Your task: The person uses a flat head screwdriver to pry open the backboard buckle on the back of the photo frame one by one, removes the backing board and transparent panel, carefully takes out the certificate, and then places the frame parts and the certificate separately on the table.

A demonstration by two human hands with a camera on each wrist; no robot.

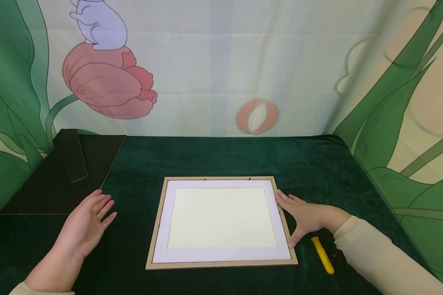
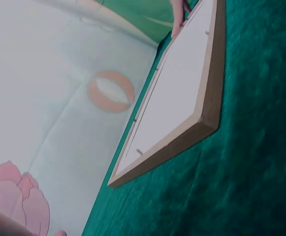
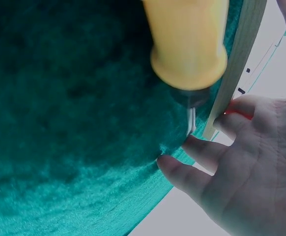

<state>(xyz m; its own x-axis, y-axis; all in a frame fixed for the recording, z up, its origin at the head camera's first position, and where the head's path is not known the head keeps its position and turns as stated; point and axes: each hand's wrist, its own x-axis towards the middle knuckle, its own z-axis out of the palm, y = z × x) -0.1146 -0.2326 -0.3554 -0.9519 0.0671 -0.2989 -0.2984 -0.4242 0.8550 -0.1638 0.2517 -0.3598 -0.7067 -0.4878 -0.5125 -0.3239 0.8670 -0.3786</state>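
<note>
Right hand [image 1: 306,217] rests flat-fingered against the frame [image 1: 221,264] edge, steadying it; left hand [image 1: 85,223] hovers released over the desk [image 1: 317,164].

a wooden picture frame [image 1: 221,223] lies flat on the green cloth [image 1: 214,157]. the right hand [image 1: 304,215] touches its right edge, and a yellow tool [image 1: 323,255] lies just beside. the left hand [image 1: 85,225] (fingers straight) is near a black board [image 1: 64,176]
</note>
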